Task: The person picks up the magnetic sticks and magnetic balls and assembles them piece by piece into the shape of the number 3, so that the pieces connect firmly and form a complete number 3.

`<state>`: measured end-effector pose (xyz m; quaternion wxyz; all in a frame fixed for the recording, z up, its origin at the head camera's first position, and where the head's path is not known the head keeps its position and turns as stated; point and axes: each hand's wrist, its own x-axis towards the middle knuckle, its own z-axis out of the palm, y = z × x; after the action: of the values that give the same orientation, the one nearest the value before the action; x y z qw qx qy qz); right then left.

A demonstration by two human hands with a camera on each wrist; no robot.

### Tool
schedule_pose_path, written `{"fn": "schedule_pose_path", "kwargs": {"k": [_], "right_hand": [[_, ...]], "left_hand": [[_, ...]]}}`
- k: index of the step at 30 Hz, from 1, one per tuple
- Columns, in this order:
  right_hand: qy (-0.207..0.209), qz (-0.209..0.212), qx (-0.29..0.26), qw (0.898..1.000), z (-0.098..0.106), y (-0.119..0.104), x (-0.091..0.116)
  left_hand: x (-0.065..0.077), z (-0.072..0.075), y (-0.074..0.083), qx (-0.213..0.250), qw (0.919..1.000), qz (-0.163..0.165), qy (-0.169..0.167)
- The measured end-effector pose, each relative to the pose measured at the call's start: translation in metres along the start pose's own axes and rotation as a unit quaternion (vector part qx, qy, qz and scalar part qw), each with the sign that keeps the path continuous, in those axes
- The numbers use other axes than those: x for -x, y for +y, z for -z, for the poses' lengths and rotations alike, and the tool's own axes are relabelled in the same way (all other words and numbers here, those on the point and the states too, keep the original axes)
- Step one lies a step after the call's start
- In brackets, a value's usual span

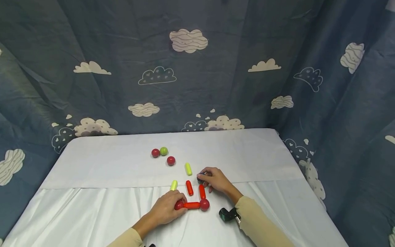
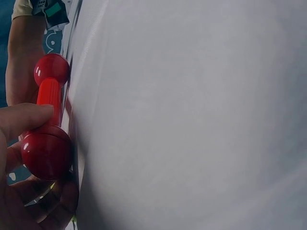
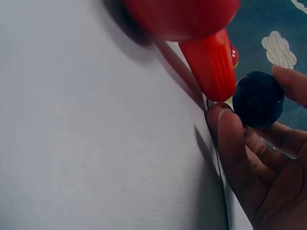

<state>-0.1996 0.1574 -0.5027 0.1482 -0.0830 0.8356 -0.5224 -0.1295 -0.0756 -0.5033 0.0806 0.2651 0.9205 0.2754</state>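
Observation:
On the white table two red rods meet at a red ball [image 1: 204, 204], forming a corner. One red rod [image 1: 192, 205] runs left from it to a second red ball [image 2: 47, 153]. My left hand [image 1: 168, 207] grips that second ball, with the thumb lying along the rod's end. The other red rod [image 3: 211, 67] points away from me. At its far end my right hand [image 1: 217, 179] holds a dark blue ball [image 3: 259, 99] between thumb and fingers, the ball right by the rod's tip.
A loose red rod [image 1: 189, 188] lies between the hands. Beyond are two yellow-green rods, one [image 1: 188, 169] farther off and one [image 1: 174, 185] by my left hand. Farther back sit a red ball [image 1: 171, 161], another red ball [image 1: 155, 153] and a green ball [image 1: 164, 151].

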Motion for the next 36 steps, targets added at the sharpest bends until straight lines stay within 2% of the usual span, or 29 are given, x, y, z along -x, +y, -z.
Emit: {"fn": "schedule_pose_path", "kwargs": {"k": [6,15,26,36], "right_hand": [[0.000,-0.005,-0.006,1.000,0.0003,-0.0021,0.0005],[-0.011,-0.003,-0.037,0.999,-0.0029,-0.0026,0.0015],[0.024,-0.012,-0.076,0.997,-0.0027,-0.0026,0.0043],[0.006,0.008,-0.089,0.996,-0.0020,0.0014,0.0017]], "left_hand": [[-0.0021,0.0015,0.0004,-0.002,1.0000,0.000,-0.001],[0.0018,0.0001,-0.0020,0.002,1.0000,0.003,0.005],[-0.0038,0.0023,-0.0008,-0.001,1.0000,-0.001,0.003],[-0.0032,0.0018,-0.0026,0.006,1.0000,-0.004,0.004]]}}
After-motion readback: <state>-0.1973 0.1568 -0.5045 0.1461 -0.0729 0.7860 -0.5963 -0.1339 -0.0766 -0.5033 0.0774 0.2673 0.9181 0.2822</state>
